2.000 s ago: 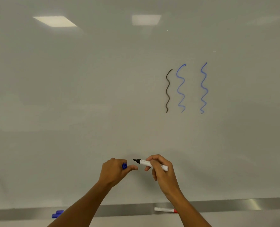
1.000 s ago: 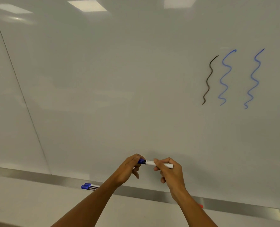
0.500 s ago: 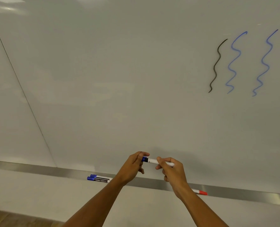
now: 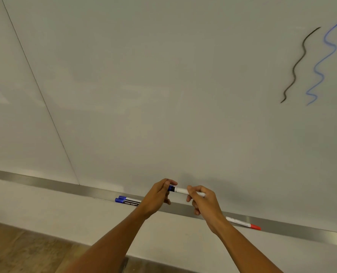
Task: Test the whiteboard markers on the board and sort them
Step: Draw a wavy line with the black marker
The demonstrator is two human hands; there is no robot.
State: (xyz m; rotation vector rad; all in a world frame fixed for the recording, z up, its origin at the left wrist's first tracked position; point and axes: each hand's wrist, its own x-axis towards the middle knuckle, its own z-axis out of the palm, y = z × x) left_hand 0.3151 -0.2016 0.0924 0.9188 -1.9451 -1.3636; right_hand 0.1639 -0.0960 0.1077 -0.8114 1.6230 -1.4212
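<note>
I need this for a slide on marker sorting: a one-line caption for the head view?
Both hands, left and right, hold a blue-capped marker above the tray.

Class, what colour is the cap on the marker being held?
Blue, on the marker; head view.

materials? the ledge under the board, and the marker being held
Ledge: looks like brushed metal, steel or aluminium; grey, satin sheen with soft streaky highlights.
Held marker: probably plastic; smooth white barrel, glossy blue cap under the left hand, barrel gripped by the right hand.
</note>
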